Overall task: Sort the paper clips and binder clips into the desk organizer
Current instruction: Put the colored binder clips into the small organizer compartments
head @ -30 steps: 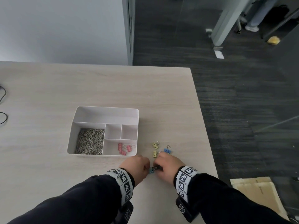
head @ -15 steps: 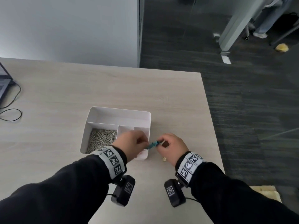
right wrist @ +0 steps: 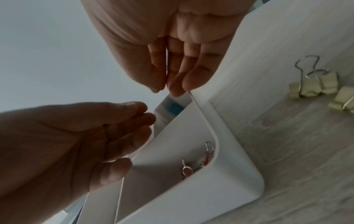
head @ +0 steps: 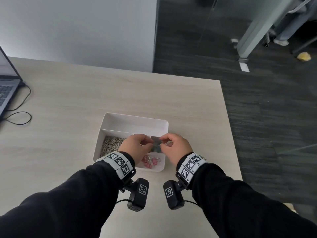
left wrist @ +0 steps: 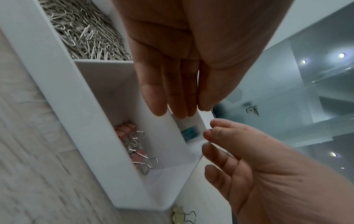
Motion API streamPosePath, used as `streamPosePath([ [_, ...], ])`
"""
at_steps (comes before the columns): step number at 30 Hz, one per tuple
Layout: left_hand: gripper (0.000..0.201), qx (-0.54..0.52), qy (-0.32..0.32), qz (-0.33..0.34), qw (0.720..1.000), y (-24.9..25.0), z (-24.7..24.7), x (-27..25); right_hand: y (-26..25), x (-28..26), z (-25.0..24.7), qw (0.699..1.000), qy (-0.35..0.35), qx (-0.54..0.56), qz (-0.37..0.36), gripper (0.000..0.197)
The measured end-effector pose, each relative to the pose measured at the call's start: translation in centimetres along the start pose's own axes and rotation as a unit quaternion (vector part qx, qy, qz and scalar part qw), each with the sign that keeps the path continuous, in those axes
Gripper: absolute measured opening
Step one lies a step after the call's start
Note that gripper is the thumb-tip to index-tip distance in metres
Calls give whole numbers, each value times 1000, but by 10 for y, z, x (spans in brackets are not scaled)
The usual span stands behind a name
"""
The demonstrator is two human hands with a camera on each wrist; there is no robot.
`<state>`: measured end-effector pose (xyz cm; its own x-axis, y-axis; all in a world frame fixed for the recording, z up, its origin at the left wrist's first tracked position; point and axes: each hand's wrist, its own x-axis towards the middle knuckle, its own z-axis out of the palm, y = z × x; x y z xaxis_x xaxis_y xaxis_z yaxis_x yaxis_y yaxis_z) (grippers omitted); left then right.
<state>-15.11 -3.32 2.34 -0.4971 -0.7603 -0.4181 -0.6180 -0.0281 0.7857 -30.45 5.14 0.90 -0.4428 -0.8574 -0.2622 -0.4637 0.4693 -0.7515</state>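
Pale wood desk (head: 89, 100), white organizer (head: 133, 119), both hands' grips loose (empty) above teal clip (left wrist: 188, 133), no legible writing

Both hands, the left hand (head: 137, 145) and right hand (head: 175, 146), crowd above the desk organizer (head: 133, 117), covering its small compartments. Its long rear compartment lies open. Yellow binder clips (right wrist: 314, 84) lie just beside its right wall; a laptop (head: 6, 86) stands well apart, left.

organizer (head: 136, 121): white, divided tray, flat on table | paper clips (head: 112, 144): silver heap in its near-left compartment | pink binder clips (head: 151, 161): cluster in its near-right compartment | teal binder clip (left wrist: 188, 134): blurred, in small right-middle compartment | yellow binder clips (right wrist: 314, 86): on table just right of organizer
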Motion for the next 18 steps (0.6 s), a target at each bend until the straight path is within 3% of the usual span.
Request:
streamPosePath([
  [5, 11, 31, 1, 8, 999, 7, -2, -7, 10, -9, -17, 1000, 18, 24, 9, 16],
  [11, 13, 11, -35, 33, 999, 16, 27, -19, 65, -32, -58, 992, 83, 21, 95, 16],
  [18, 18, 52, -91, 75, 992, 26, 76, -31, 120, -64, -85, 987, 47, -60, 142, 14],
])
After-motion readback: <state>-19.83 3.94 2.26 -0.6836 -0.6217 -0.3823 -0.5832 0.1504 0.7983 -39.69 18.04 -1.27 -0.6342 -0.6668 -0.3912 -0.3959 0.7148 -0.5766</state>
